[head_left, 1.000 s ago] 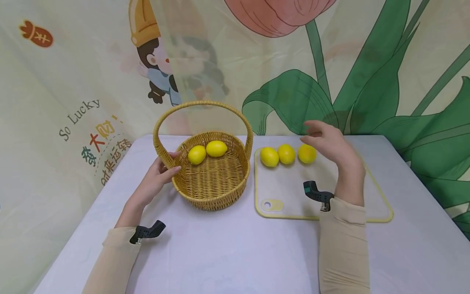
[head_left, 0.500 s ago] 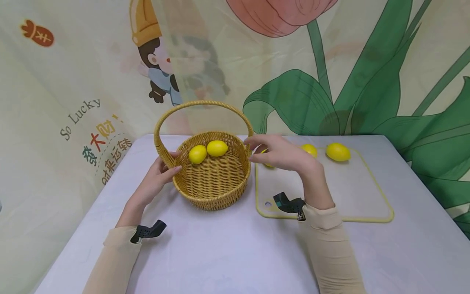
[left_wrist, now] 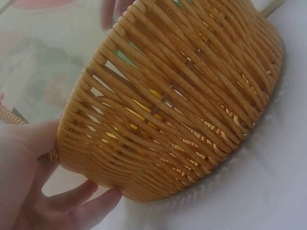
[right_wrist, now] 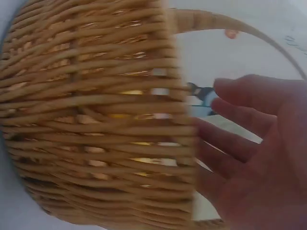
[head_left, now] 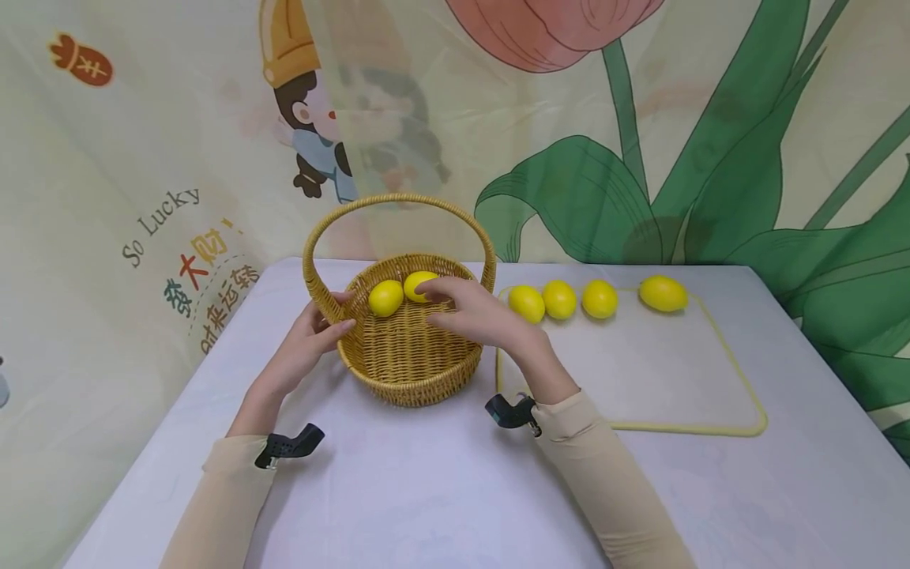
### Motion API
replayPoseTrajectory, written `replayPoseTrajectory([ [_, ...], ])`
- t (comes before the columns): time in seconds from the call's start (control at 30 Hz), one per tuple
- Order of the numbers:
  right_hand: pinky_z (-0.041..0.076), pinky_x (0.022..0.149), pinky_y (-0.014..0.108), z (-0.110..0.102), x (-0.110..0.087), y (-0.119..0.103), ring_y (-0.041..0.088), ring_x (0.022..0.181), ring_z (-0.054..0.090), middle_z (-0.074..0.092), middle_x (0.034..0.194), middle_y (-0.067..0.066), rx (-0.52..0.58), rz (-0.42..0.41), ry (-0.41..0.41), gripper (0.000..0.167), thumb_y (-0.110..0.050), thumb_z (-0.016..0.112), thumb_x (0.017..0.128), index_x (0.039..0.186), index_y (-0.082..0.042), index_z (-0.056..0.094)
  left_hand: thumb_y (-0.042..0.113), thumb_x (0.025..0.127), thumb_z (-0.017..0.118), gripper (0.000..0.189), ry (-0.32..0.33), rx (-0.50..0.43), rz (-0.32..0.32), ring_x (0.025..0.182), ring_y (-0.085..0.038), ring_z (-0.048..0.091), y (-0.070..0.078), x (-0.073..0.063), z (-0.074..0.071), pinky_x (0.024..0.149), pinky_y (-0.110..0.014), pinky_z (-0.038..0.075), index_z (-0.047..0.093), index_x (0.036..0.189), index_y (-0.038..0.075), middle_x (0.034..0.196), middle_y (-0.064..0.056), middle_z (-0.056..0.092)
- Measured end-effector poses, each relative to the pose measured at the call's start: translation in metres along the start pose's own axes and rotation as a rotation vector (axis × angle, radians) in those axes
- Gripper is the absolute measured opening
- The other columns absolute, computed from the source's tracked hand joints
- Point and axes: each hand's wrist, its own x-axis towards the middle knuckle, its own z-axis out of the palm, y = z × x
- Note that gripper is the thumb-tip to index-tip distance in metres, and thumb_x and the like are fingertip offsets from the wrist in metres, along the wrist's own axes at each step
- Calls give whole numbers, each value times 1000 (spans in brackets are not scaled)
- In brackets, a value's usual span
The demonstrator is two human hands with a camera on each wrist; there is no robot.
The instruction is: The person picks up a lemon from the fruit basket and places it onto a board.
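A wicker basket (head_left: 405, 389) with a tall arched handle stands left of the middle of the table. My left hand (head_left: 307, 348) grips its left side at the foot of the handle, thumb over the rim and fingers outside. Inside, against the back wall, lie two lemons, a left lemon (head_left: 385, 298) and a right lemon (head_left: 418, 286). My right hand (head_left: 478, 312) reaches over the right rim with nothing in it. Its fingertips overlap the right lemon in the head view. The right wrist view shows these fingers loosely bent above the woven wall (right_wrist: 96, 110).
A white cutting board (head_left: 640, 379) with a yellow edge lies right of the basket. Along its back edge sit several lemons, the rightmost lemon (head_left: 663, 293) a little apart. A printed cloth (head_left: 554, 182) hangs behind the table (head_left: 426, 490).
My right hand has moved left from above the lemons on the board, across the basket's right rim, to over the basket. My left hand has kept its grip on the basket.
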Motion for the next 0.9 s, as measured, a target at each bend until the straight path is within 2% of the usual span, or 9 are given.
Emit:
replayPoseTrajectory([
  [0.1, 43, 113, 43, 18, 16, 7, 23, 135, 50, 55, 144, 3, -24, 6, 29, 50, -19, 64, 95, 143, -13, 52, 36, 98, 62, 60, 4, -6, 0, 137, -34, 47, -3, -1, -1, 93, -29, 56, 35, 148, 14, 158, -11, 37],
  [0.23, 38, 117, 41, 36, 33, 13, 23, 140, 44, 47, 151, 5, -111, 8, 62, 55, -20, 62, 94, 146, -14, 47, 35, 98, 62, 59, 12, -3, -5, 136, -33, 47, -5, -3, -2, 95, -33, 56, 36, 148, 15, 157, -10, 37],
  [0.33, 36, 119, 43, 41, 42, 17, 24, 143, 40, 43, 153, 6, -174, 19, 107, 57, -19, 62, 93, 147, -15, 46, 33, 99, 62, 57, 12, -7, 0, 136, -33, 47, -5, -2, -1, 97, -37, 55, 37, 147, 16, 158, -9, 37],
  [0.43, 34, 120, 45, 42, 51, 21, 25, 146, 34, 39, 155, 6, -191, 49, 128, 58, -18, 63, 93, 148, -16, 45, 35, 98, 62, 58, 6, -11, 4, 136, -32, 48, -3, -1, -1, 98, -38, 55, 37, 147, 17, 157, -9, 37],
  [0.67, 34, 119, 48, 35, 65, 32, 27, 148, 28, 32, 159, 6, -199, 130, 57, 61, -16, 63, 93, 150, -17, 42, 34, 98, 63, 59, 9, -21, 6, 132, -28, 50, -2, 0, 0, 94, -31, 56, 37, 147, 15, 155, -10, 40],
  [0.9, 43, 111, 47, 36, 69, 34, 29, 137, 42, 33, 155, 10, -188, 138, 11, 66, -12, 66, 88, 150, -20, 44, 36, 97, 63, 60, 6, -27, 6, 135, -31, 48, -5, 0, -2, 94, -30, 56, 37, 148, 16, 156, -9, 39],
])
